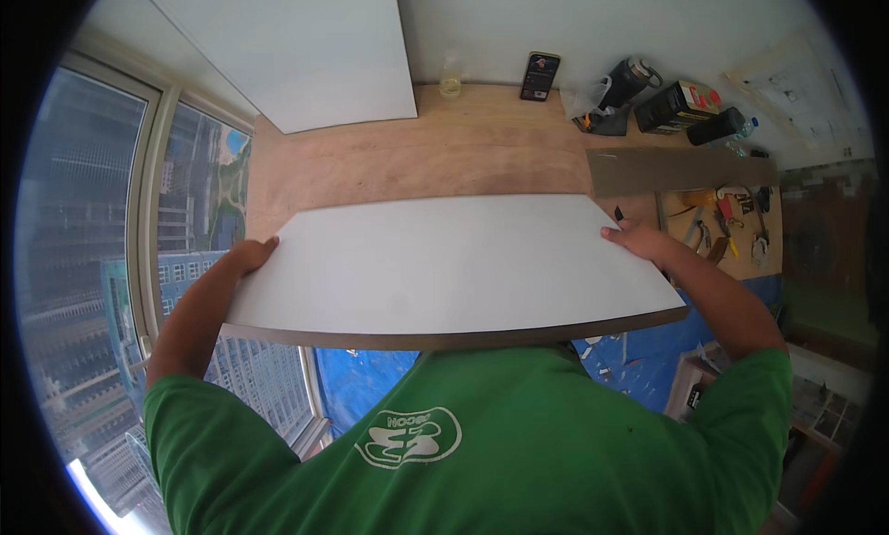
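Note:
A long white board (454,266) with a brown front edge lies across in front of me, its near side close to my green shirt. My left hand (253,253) grips its left end, thumb on the white face and the other fingers hidden beneath. At the opposite end my right hand (639,240) holds it the same way, thumb on top. The far part of the board overlaps a wooden worktop (407,160); whether it rests on that surface or is held just above, I cannot tell.
Another white panel (315,53) leans at the back left. Along the wall stand a glass jar (450,79), a phone (540,76), a dark flask (630,81) and a dark box (676,107). A brown strip (681,171) and several hand tools (727,222) lie right. Windows (93,183) flank my left.

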Tool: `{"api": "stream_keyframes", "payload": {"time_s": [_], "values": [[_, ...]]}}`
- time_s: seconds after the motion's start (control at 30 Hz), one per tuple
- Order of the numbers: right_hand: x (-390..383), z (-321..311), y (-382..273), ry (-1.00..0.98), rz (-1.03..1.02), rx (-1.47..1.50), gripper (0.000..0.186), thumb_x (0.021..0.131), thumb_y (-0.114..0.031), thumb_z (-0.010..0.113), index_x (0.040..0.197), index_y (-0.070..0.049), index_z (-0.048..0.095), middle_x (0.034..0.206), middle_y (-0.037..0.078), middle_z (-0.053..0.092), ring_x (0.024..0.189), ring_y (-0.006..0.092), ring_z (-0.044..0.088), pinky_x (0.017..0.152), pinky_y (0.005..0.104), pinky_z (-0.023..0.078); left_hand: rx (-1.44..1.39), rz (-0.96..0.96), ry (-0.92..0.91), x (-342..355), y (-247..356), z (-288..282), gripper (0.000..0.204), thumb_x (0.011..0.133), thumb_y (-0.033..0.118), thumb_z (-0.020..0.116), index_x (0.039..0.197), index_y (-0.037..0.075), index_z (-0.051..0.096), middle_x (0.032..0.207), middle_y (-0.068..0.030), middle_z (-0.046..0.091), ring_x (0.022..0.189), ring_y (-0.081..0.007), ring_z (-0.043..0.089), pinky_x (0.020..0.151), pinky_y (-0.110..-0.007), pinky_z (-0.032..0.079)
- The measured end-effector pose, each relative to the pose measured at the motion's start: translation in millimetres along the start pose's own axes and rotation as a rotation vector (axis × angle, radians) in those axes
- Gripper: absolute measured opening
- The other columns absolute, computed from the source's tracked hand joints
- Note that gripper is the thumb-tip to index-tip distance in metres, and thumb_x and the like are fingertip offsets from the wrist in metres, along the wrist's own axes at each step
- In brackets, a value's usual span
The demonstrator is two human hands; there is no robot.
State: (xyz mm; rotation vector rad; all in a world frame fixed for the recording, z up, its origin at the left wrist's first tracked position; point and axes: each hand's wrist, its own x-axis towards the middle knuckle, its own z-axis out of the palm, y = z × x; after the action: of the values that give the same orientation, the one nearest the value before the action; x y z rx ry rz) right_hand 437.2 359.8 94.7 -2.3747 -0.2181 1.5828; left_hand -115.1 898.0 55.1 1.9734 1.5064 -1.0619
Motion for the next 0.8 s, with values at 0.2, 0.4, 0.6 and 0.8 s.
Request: {"api": "stream_keyframes", "payload": {"time_s": [0.2, 0.4, 0.6, 0.8], "values": [[9, 26, 43, 0.020, -0.117, -0.192, 0.085, 0.094, -0.055, 0.070, 0.149, 0.006, 0.047, 0.142, 0.024, 0.060, 0.128, 0.0304, 0.060, 0.106, 0.0353, 0.046, 0.123, -0.038, -0.094, -13, 0, 13, 0.085, 0.102, 0.069, 0.039, 0.128, -0.007, 0.067, 0.136, -0.0286, 0.063, 0.127, -0.0405, 0.061, 0.111, -0.045, 0.041], [9, 19, 39, -0.075, -0.161, -0.428, 0.075, 0.099, -0.062, 0.056, 0.140, 0.001, 0.059, 0.141, 0.024, 0.060, 0.128, 0.0350, 0.059, 0.109, 0.0387, 0.044, 0.206, -0.092, -0.257, -21, 29, -21, 0.079, 0.103, 0.068, 0.041, 0.132, -0.001, 0.067, 0.138, -0.0248, 0.064, 0.124, -0.0395, 0.064, 0.106, -0.049, 0.045], [38, 13, 50, -0.102, -0.325, -0.600, 0.072, 0.102, -0.065, 0.043, 0.129, -0.003, 0.068, 0.129, 0.025, 0.068, 0.121, 0.0413, 0.062, 0.102, 0.0459, 0.046, 0.274, -0.113, -0.330, -29, 49, -43, 0.075, 0.103, 0.065, 0.044, 0.133, 0.000, 0.067, 0.137, -0.0230, 0.064, 0.119, -0.0390, 0.066, 0.102, -0.050, 0.049], [55, 8, 55, -0.077, -0.299, -0.602, 0.068, 0.103, -0.063, 0.045, 0.121, -0.005, 0.074, 0.123, 0.025, 0.070, 0.114, 0.0407, 0.066, 0.099, 0.0444, 0.049, 0.019, 0.493, -0.079, -103, 145, -79, 0.054, 0.103, 0.046, 0.059, 0.129, -0.001, 0.068, 0.131, -0.0178, 0.069, 0.114, -0.0293, 0.067, 0.099, -0.038, 0.052]]}}
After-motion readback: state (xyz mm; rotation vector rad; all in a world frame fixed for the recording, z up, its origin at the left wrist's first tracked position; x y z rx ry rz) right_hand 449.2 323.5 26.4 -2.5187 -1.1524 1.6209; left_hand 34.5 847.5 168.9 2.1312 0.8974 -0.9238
